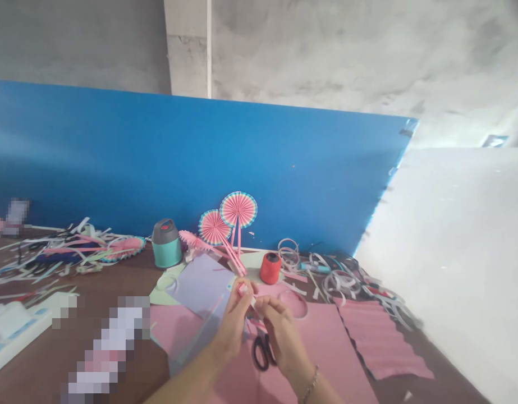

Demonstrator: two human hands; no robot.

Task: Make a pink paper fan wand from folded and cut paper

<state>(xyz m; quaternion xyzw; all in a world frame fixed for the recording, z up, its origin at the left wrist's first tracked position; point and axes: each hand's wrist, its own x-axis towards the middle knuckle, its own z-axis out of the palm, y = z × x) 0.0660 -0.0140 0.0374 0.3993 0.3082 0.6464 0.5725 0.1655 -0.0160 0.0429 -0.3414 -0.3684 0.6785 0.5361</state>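
My left hand [234, 321] is closed around a small folded piece of pink and white paper [243, 289]. My right hand [280, 332] meets it from the right, its thumb and fingers pinching the white end of the same paper. Most of the piece is hidden by fingers. Just below the hands, black-handled scissors [261, 354] lie on pink paper sheets [321, 342], their blades partly covered. Lilac paper [206, 280] lies beyond my left hand. Behind the hands stands a red thread spool [270, 268].
Pink pleated paper fans [238, 210] lean against a blue partition [284, 163]. A teal and grey canister [166, 244] stands left of them. Paper strips are heaped at left and right. A pleated pink sheet [389, 339] lies right, a white power strip [27, 325] left.
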